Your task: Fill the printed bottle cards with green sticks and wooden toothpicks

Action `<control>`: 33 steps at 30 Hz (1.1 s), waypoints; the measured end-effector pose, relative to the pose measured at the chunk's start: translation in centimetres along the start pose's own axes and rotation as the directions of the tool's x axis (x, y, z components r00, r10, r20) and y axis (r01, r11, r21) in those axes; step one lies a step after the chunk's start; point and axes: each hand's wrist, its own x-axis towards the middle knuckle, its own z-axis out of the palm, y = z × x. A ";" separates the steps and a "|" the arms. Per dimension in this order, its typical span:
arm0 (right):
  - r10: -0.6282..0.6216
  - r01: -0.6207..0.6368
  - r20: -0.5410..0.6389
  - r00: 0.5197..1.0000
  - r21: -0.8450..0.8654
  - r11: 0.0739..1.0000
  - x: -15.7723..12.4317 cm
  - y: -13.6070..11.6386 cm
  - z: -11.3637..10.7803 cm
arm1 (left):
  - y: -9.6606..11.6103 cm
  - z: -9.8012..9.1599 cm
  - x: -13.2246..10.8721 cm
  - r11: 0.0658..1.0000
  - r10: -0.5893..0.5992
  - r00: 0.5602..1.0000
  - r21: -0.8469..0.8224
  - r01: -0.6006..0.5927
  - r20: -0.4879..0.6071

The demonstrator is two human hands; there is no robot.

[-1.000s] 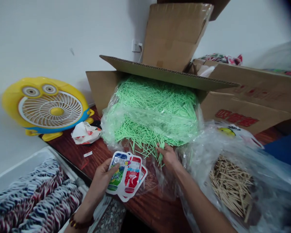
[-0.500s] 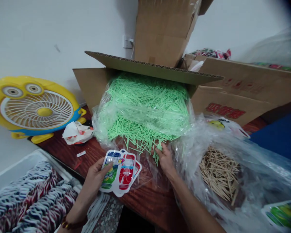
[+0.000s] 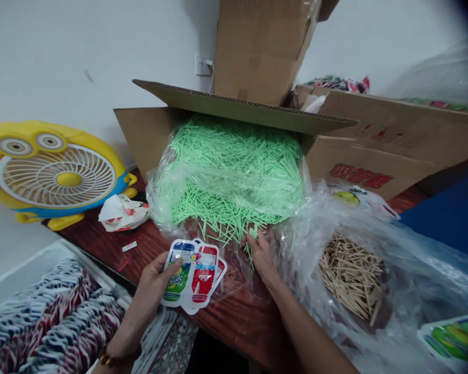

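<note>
Two hands busy | left hand [image 3: 153,276] clamps fanned pouches [image 3: 195,274] at table's [image 3: 237,317] front edge | right hand [image 3: 260,254] pinches green sticks [image 3: 234,176], fingers curled

Yellow fan [image 3: 56,174], crumpled wrapper [image 3: 120,213], bag of wooden sticks [image 3: 351,275]

pouches [image 3: 193,275]: printed, fanned, flat | green sticks [image 3: 234,176]: loose heap in clr bag [image 3: 159,192]

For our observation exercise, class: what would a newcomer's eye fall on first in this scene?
A heap of pale green plastic sticks in clear film spills from the open cardboard box at centre. A yellow cartoon-faced desk fan stands at far left. The left hand holds bottle-shaped printed pouches in front; the right hand touches the sticks.
</note>
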 end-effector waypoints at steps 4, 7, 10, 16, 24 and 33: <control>-0.036 0.035 -0.042 0.998 -0.022 0.999 -0.5 -0.7 -0.1 | 0.2 0.1 -0.2 1.000 -0.005 1.000 -0.003 0.005 0.006; -0.026 0.026 0.015 1.000 -0.027 0.999 -1.5 -1.4 0.2 | 0.2 0.0 -0.3 1.000 0.002 1.000 -0.002 -0.002 0.001; -0.033 0.033 0.030 0.999 -0.012 0.999 -2.2 -1.7 0.3 | 0.2 0.1 -0.1 1.000 -0.002 1.000 0.008 0.002 0.000; -0.027 0.027 0.007 1.000 0.042 0.999 -1.3 -0.7 -0.1 | 0.3 0.3 0.0 1.000 0.005 1.000 0.025 -0.005 0.006; -0.070 0.074 -0.077 0.995 0.045 0.996 -0.2 -0.2 -0.3 | 0.5 0.3 -0.3 1.000 -0.008 1.000 0.011 0.008 0.012; -0.029 0.035 -0.110 0.994 0.052 0.998 -0.2 0.8 -0.5 | 0.5 0.2 -0.3 1.000 -0.003 1.000 -0.004 0.003 0.020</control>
